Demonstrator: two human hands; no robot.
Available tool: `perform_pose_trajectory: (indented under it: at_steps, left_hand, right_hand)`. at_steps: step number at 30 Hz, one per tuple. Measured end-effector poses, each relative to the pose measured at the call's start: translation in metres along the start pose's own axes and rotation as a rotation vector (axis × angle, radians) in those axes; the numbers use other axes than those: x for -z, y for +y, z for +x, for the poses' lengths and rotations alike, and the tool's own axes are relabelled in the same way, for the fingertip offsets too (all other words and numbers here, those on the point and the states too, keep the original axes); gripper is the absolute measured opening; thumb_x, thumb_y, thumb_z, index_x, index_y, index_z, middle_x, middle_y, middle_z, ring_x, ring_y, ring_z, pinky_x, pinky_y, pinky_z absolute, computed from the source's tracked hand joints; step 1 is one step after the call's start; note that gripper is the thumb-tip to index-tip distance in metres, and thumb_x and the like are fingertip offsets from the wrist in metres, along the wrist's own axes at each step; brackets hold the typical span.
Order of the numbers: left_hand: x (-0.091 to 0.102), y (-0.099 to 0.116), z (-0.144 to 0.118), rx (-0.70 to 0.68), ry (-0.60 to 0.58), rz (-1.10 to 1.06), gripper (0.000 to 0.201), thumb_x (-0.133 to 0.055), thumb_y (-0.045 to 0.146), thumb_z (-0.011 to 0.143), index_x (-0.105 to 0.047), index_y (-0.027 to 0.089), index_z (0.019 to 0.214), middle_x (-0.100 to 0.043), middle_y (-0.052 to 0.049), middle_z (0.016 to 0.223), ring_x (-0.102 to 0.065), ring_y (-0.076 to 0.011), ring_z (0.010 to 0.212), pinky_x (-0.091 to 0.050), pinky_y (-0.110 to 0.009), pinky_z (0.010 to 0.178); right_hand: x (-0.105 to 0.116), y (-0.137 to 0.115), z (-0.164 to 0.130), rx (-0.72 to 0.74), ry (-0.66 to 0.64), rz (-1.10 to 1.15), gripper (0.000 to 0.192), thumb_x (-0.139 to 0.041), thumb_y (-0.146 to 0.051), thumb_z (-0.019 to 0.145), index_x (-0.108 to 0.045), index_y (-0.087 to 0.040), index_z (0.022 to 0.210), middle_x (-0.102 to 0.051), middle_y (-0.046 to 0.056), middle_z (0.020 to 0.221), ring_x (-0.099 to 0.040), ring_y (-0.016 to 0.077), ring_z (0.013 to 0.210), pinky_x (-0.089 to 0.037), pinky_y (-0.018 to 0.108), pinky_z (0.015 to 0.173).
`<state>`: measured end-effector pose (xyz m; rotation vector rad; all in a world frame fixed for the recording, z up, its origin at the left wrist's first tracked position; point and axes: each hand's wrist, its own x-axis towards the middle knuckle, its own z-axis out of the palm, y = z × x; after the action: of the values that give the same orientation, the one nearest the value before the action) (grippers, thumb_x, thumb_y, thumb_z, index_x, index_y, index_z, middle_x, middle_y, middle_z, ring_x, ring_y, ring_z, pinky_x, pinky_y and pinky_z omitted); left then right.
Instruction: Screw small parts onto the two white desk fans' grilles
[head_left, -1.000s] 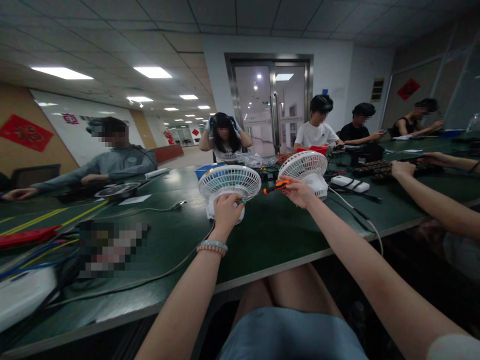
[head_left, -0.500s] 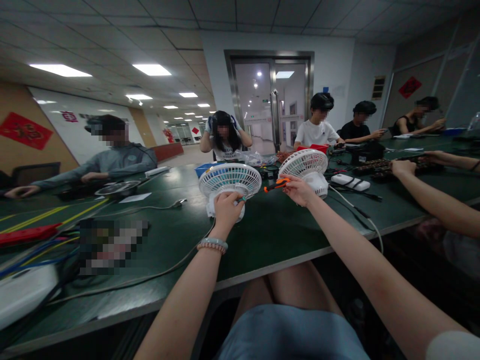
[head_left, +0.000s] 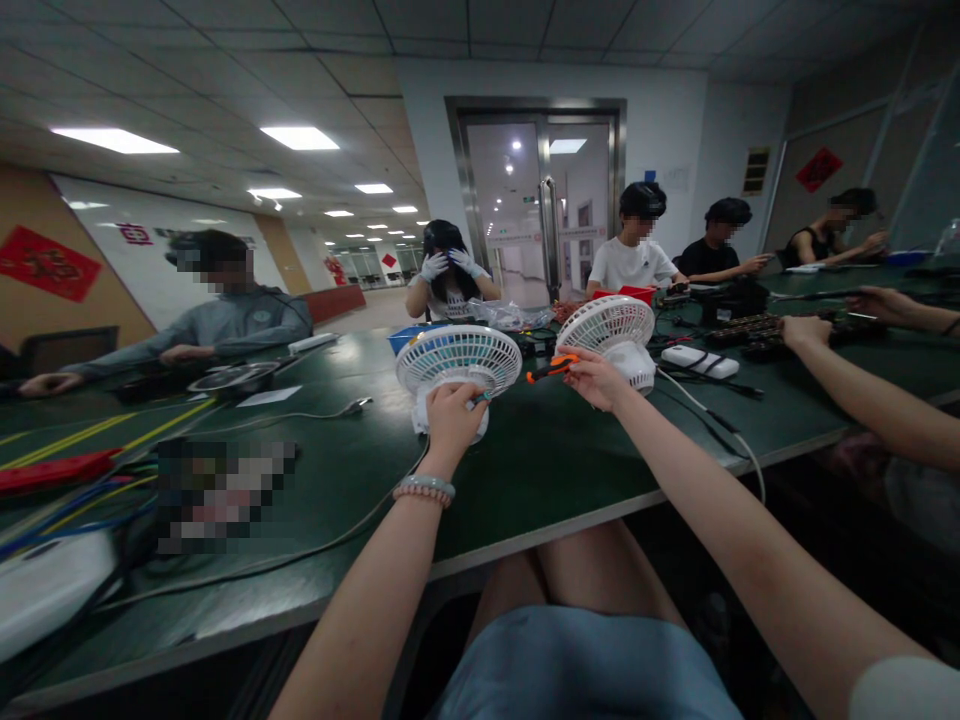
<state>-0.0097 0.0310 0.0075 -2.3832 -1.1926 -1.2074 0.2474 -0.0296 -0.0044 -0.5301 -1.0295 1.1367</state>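
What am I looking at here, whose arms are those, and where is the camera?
The camera sits on a person's head and looks forward and down, so the two bare arms reaching out from the bottom edge are that person's own. There is no machine at work, only hands. The left hand grips the base of a small white desk fan that stands on a long dark green table. The right hand holds an orange-handled tool, probably a screwdriver, beside a second white fan. A grey cable runs across the table toward the first fan. At the left lie coloured wires. Other people sit around the table, and another person's forearm reaches in from the right.
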Motion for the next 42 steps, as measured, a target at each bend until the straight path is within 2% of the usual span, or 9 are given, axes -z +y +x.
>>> perform_pose_trajectory:
  at_steps: [23,32,38,42]
  left_hand:
    - [-0.0004,-0.0009,-0.0001,-0.016,-0.016,-0.005,0.016,-0.059,0.028,0.071,-0.064,0.025,0.086,-0.066,0.000,0.086,-0.054,-0.0197,0.093,-0.032,-0.038,0.092]
    - [-0.0021,-0.0017,0.0007,-0.026,0.014,-0.002,0.014,-0.062,0.028,0.069,-0.065,0.025,0.083,-0.067,0.000,0.083,-0.055,-0.0192,0.090,-0.034,-0.037,0.089]
    - [-0.0040,-0.0032,0.0004,-0.041,0.029,-0.007,0.014,-0.062,0.027,0.069,-0.065,0.025,0.083,-0.066,0.001,0.082,-0.055,-0.0191,0.090,-0.033,-0.037,0.088]
    - [-0.0045,-0.0041,0.0002,-0.053,0.032,-0.008,0.015,-0.062,0.027,0.069,-0.065,0.025,0.084,-0.066,0.001,0.082,-0.055,-0.0187,0.090,-0.033,-0.037,0.088]
  right_hand:
    - [0.0017,0.0006,0.0006,-0.022,0.009,0.004,0.036,-0.059,-0.009,0.064,-0.064,-0.022,0.097,-0.067,0.000,0.088,-0.057,0.0094,0.068,-0.050,0.021,0.060]
    - [0.0003,0.0001,0.0002,-0.022,0.018,0.020,0.035,-0.058,-0.007,0.066,-0.063,-0.020,0.098,-0.067,0.001,0.087,-0.058,0.0086,0.067,-0.050,0.020,0.061]
    - [-0.0016,-0.0003,-0.0011,-0.006,0.035,0.033,0.033,-0.062,-0.011,0.067,-0.062,-0.020,0.099,-0.065,0.000,0.084,-0.057,0.0070,0.063,-0.052,0.021,0.062]
    - [-0.0015,0.0025,-0.0003,0.018,0.063,-0.037,0.026,-0.065,-0.018,0.069,-0.062,-0.017,0.094,-0.064,0.000,0.076,-0.057,0.0078,0.060,-0.054,0.025,0.063]
